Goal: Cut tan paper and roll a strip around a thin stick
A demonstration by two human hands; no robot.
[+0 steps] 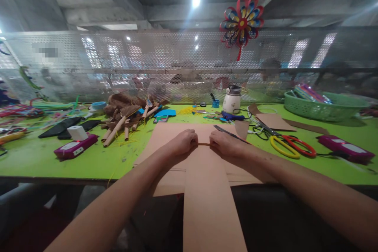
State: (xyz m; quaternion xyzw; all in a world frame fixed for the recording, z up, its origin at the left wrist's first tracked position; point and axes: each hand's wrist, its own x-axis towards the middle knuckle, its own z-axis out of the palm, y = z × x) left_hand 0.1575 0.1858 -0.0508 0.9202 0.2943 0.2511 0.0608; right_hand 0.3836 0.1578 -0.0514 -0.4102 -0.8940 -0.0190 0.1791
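Note:
My left hand [184, 141] and my right hand [225, 143] are both closed in fists, side by side, at the far end of a long brown paper strip [208, 189]. Between the fists a thin rolled edge or stick [203, 144] shows, gripped at both ends. The strip runs from my hands toward me and hangs over the table's front edge. It lies on a wider brown cardboard sheet [165, 138] on the green table [97, 157].
Yellow and red scissors [288, 145] and a blue glue gun [233, 117] lie right of my hands. A pile of rolled brown paper tubes [124, 120], magenta boxes [76, 146] [344, 147], a white jar [232, 100] and a green basket [321, 106] stand around. A mesh screen [177, 63] backs the table.

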